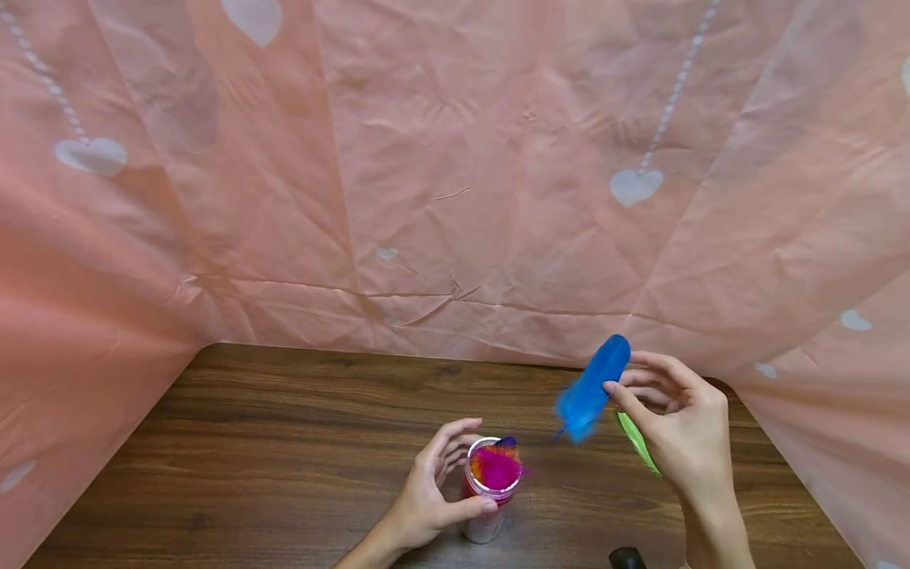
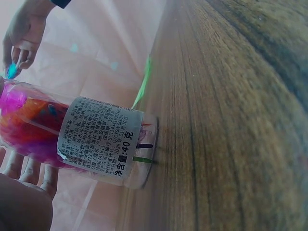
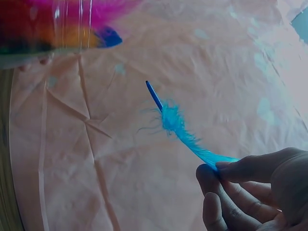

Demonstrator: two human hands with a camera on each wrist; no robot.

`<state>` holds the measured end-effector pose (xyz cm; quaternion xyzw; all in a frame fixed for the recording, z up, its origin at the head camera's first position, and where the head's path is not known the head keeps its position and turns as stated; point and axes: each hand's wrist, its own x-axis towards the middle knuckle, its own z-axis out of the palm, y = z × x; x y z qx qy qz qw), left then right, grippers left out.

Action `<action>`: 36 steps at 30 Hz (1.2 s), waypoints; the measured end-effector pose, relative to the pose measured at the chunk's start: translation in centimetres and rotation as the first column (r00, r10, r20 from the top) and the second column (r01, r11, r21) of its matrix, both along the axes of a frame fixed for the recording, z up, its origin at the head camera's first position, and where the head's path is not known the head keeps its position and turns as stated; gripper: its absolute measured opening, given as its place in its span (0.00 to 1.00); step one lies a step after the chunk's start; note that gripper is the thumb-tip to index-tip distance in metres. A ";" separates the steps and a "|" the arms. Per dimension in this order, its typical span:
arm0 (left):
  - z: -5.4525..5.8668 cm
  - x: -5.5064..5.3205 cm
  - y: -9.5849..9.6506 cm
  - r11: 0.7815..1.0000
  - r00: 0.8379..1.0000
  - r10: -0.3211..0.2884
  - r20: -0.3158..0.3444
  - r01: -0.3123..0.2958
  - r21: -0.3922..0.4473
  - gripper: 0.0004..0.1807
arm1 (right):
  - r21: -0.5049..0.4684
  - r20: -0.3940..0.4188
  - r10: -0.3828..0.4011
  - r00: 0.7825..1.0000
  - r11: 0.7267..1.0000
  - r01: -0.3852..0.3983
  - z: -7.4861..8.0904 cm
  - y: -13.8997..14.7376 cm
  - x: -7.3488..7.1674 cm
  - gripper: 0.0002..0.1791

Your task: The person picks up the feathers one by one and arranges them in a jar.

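My right hand [image 1: 686, 431] pinches a blue feather [image 1: 593, 389] between thumb and fingertips, above the table. Its bare quill end points down and left, towards a clear plastic jar [image 1: 482, 531]. The jar stands upright without a lid, and my left hand [image 1: 426, 502] holds it around the side, thumb at the front and fingers behind. Bright feathers [image 1: 495, 468] in pink, orange and purple fill it, a few tips poking past the rim. A printed label [image 2: 98, 137] covers the lower wall, with quill ends visible below it.
A lime green feather [image 1: 638, 442] lies on the wooden table [image 1: 284, 458], partly behind my right hand. At the bottom edge a black object [image 1: 626, 558] is only partly in view. Pink cloth [image 1: 441, 158] with white hearts encloses the back and sides.
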<state>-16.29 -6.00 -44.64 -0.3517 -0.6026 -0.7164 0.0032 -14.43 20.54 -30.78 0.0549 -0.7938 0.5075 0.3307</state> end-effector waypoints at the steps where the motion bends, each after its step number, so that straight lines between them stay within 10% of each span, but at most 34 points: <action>1: 0.0 0.0 0.0 1.000 1.000 0.000 0.007 0.000 -0.002 0.45 | -0.012 -0.005 0.011 1.000 1.000 -0.011 0.0 -0.1 0.0 0.21; 13: 0.2 -0.1 -0.1 1.000 1.000 -0.009 0.010 0.009 0.009 0.45 | -0.012 -0.093 0.134 0.987 0.991 -0.135 -0.1 -1.8 0.1 0.22; 25: 0.3 -0.2 -0.1 1.000 1.000 0.009 -0.001 -0.009 0.000 0.45 | 0.027 -0.244 0.357 0.902 0.932 -0.361 -1.3 -4.6 -0.2 0.29; 36: 0.4 -0.2 -0.2 1.000 1.000 0.011 0.007 -0.011 -0.012 0.45 | 0.167 -0.198 0.494 0.847 0.868 -0.467 -1.8 -5.4 -0.1 0.32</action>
